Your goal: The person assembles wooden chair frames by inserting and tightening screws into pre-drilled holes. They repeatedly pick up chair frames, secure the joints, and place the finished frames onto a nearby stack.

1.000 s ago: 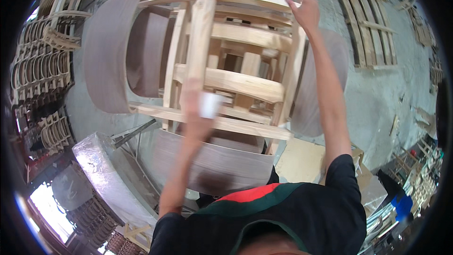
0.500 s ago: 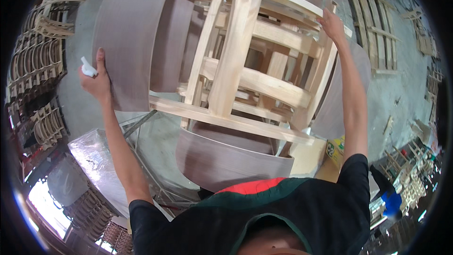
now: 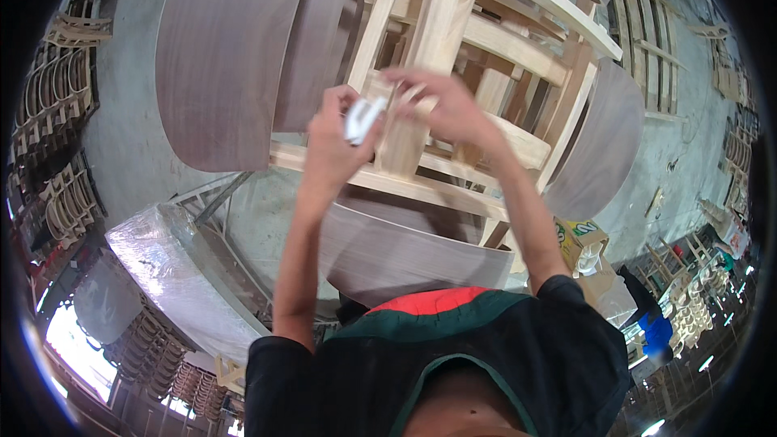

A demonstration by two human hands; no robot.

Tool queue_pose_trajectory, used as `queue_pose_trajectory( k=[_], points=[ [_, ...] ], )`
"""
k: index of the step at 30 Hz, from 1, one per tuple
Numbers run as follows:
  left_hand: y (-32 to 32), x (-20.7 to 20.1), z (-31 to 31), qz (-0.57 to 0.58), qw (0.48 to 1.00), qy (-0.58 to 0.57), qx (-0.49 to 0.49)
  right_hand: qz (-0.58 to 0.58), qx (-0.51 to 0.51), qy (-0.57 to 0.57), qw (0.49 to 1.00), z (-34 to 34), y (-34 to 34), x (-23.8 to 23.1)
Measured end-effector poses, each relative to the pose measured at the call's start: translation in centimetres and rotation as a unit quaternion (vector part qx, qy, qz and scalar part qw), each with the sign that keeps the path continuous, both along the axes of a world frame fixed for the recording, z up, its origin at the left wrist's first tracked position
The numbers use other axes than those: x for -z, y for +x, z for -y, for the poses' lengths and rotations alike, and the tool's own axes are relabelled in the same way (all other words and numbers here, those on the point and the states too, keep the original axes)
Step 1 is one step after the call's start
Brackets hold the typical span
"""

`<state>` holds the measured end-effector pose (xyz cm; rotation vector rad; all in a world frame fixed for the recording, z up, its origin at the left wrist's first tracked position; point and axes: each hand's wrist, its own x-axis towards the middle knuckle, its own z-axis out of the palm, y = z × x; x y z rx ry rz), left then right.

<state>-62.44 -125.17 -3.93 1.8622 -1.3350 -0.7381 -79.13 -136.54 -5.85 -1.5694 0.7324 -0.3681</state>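
My left hand (image 3: 332,142) is closed around a small folded white piece (image 3: 364,120); I cannot make out whether it is paper or cloth. Close beside it my right hand (image 3: 445,109), blurred by motion, has its fingers loosely spread with nothing visible in them. Both hands are over a pale wooden table frame, in front of its thick upright leg (image 3: 441,12). Curved brown veneered panels hang around the frame: a large left panel (image 3: 222,57), a near panel (image 3: 413,255) and a right panel (image 3: 603,137). Lower rails and slats show inside the frame, partly hidden by my hands.
A plastic-wrapped block (image 3: 174,263) stands at the lower left, beside a metal stand (image 3: 222,202). At the right are an open carton (image 3: 583,243) and a wooden pallet (image 3: 647,48). Stacked curved wooden parts (image 3: 61,105) line the left side. Someone in blue (image 3: 654,332) is at the lower right.
My hands have left the left panel and the frame's right corner and come together over the middle. The white piece moved along in my left hand. The frame appears shifted up and right.
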Motion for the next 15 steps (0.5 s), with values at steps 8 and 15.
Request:
queue_pose_trajectory(
  k=[8, 15],
  points=[
    [1.4, 1.6, 2.1, -0.101, 0.986, 0.127, -0.032, 0.005, 0.029, 0.174, 0.984, -1.0, 2.9, 3.1],
    [10.1, -7.5, 6.3, 0.378, 0.878, -0.184, -0.231, 0.089, 0.38, 0.204, 0.898, 11.0, 9.6, 9.0]
  ],
)
